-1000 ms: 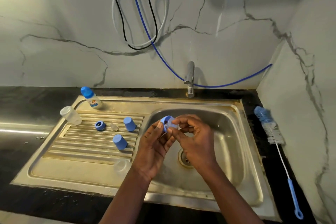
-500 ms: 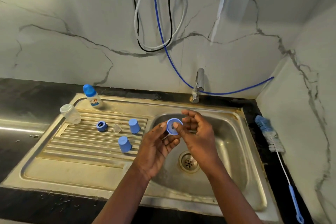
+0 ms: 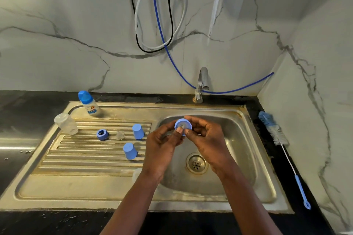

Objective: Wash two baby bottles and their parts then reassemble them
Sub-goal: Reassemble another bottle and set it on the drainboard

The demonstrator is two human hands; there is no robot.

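Over the sink basin both hands hold a blue screw ring with a clear teat in its middle. My left hand pinches it from the left, my right hand from the right. On the ribbed drainboard lie a second blue ring, a clear teat and two blue caps. An empty clear bottle stands at the drainboard's left edge. A capped bottle stands at the back left.
The tap rises behind the basin, with no water seen running. A blue bottle brush lies on the dark counter to the right. Hoses hang on the marble wall. The drain sits in the basin floor.
The ring has turned in my hands so its open face points at the camera. The view has tilted up slightly.
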